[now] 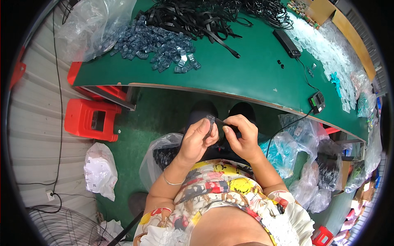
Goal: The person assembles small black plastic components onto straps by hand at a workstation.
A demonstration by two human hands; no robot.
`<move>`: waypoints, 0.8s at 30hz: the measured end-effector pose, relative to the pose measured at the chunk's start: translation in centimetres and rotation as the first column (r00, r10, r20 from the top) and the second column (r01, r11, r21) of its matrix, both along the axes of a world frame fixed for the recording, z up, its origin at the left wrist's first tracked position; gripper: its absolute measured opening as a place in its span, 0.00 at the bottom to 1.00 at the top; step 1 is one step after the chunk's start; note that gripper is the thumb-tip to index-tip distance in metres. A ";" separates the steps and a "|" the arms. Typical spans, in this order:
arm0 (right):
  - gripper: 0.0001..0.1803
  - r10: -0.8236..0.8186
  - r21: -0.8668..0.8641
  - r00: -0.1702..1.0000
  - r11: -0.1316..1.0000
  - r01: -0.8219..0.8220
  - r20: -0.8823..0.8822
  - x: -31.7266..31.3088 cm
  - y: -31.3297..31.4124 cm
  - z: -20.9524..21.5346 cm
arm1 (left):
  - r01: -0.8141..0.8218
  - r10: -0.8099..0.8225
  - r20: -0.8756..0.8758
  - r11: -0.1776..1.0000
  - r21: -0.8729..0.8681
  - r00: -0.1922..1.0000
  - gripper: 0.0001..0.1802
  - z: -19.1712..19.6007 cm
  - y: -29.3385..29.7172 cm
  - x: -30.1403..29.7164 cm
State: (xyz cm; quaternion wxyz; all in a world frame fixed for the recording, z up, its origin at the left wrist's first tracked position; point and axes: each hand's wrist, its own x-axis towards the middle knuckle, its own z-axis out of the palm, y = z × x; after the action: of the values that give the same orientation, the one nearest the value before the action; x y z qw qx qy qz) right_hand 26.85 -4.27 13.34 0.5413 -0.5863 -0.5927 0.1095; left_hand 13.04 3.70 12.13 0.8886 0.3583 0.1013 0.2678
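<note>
Over my lap, my left hand [194, 141] is closed around a small translucent blue-grey plastic piece [211, 118]. My right hand [243, 138] pinches a thin black strap [221, 122] between thumb and forefinger, its end reaching to the plastic piece. Whether the strap is inside the piece or only touching it I cannot tell. Beyond my hands, a heap of similar translucent blue-grey plastic pieces [150, 41] lies on the green table [246, 69]. Behind that heap sits a tangle of black straps [184, 18], one of them trailing toward the table's front.
A black power adapter [286, 43] and a small black device [317, 101] lie on the table's right side, joined by a cable. Clear plastic pieces [328, 53] spread further right. Below are a red stool [91, 119], a white bag [100, 170] and several plastic bags [283, 153].
</note>
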 end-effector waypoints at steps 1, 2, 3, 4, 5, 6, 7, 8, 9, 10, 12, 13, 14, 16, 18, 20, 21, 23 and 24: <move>0.09 -0.001 0.035 0.999 0.999 -0.001 0.046 0.0 0.1 0.0 | 0.000 0.000 -0.005 1.000 -0.003 1.000 0.20 -0.1 0.0 0.0; 0.09 0.000 0.031 0.999 1.000 -0.001 0.040 -0.1 0.1 -0.1 | 0.015 -0.015 -0.001 1.000 -0.003 1.000 0.21 -0.1 -0.1 -0.2; 0.09 0.009 0.052 0.996 0.999 -0.014 0.086 -0.1 0.1 -0.1 | 0.029 -0.029 0.005 1.000 -0.002 1.000 0.21 -0.2 -0.2 -0.3; 0.09 0.018 0.073 0.991 0.997 -0.027 0.132 -0.1 0.1 -0.1 | 0.028 -0.028 0.001 1.000 -0.003 1.000 0.21 -0.3 -0.2 -0.4; 0.09 0.019 0.072 0.992 0.997 -0.028 0.128 -0.2 0.0 -0.2 | 0.049 -0.049 0.027 0.999 0.002 0.998 0.21 -0.4 -0.2 -0.5; 0.10 0.007 0.063 0.992 0.998 -0.015 0.125 -0.3 -0.1 -0.2 | 0.070 -0.071 0.053 0.997 0.008 0.996 0.21 -0.5 -0.2 -0.6; 0.10 -0.005 0.055 0.993 0.998 -0.002 0.122 -0.4 -0.2 -0.2 | 0.069 -0.070 0.052 0.998 0.009 0.996 0.21 -0.5 -0.2 -0.7; 0.10 -0.007 0.050 0.993 0.999 0.001 0.117 -0.4 -0.1 -0.3 | 0.083 -0.083 0.056 0.997 0.011 0.995 0.21 -0.5 -0.2 -0.7; 0.10 0.004 0.078 0.992 0.997 -0.014 0.122 -0.4 0.0 -0.4 | 0.096 -0.097 0.061 0.995 0.013 0.993 0.21 -0.6 -0.2 -0.6; 0.10 0.015 0.105 0.992 0.994 -0.028 0.128 -0.3 0.0 -0.6 | 0.100 -0.100 0.057 0.995 0.008 0.993 0.21 -0.6 -0.1 -0.5; 0.10 0.011 0.126 0.990 0.992 -0.028 0.138 -0.4 0.1 -0.6 | 0.122 -0.122 0.048 0.993 -0.002 0.991 0.22 -0.5 -0.2 -0.5; 0.11 0.006 0.147 0.989 0.989 -0.028 0.148 -0.3 0.2 -0.6 | 0.123 -0.123 0.046 0.992 -0.003 0.991 0.22 -0.6 -0.2 -0.5; 0.11 0.006 0.146 0.989 0.989 -0.028 0.147 -0.3 0.3 -0.5 | 0.161 -0.160 0.064 0.987 -0.011 0.985 0.21 -0.8 -0.2 -0.6; 0.12 -0.011 0.160 0.986 0.987 -0.016 0.166 -0.2 0.5 -0.2 | 0.199 -0.197 0.080 0.980 -0.020 0.977 0.21 -0.9 -0.3 -0.8; 0.11 0.015 0.149 0.986 0.988 -0.040 0.165 0.2 0.6 -0.6 | 0.254 -0.253 -0.036 0.967 0.017 0.967 0.19 -0.9 -0.4 -0.8; 0.11 0.010 0.161 0.982 0.986 -0.041 0.189 0.3 0.5 -0.7 | 0.218 -0.219 -0.038 0.976 -0.009 0.975 0.15 -1.0 -0.5 -0.8; 0.11 0.011 0.160 0.982 0.986 -0.041 0.188 0.2 0.5 -0.8 | 0.100 -0.102 -0.042 0.994 -0.050 0.994 0.13 -0.9 -0.5 -0.6; 0.11 -0.009 0.144 0.986 0.990 -0.015 0.165 0.0 0.3 -1.0 | -0.023 0.018 -0.059 0.997 -0.078 0.998 0.09 -0.9 -0.3 -0.6; 0.11 -0.009 0.143 0.987 0.990 -0.014 0.163 0.0 0.3 -1.1 | -0.022 0.018 -0.061 0.997 -0.078 0.998 0.09 -0.8 -0.4 -0.6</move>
State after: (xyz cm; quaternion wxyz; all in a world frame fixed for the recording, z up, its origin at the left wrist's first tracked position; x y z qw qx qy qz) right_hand 26.84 -3.97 12.27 0.5316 -0.5520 -0.6421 0.0189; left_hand 12.46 3.27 11.31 0.8959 0.3299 0.1422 0.2615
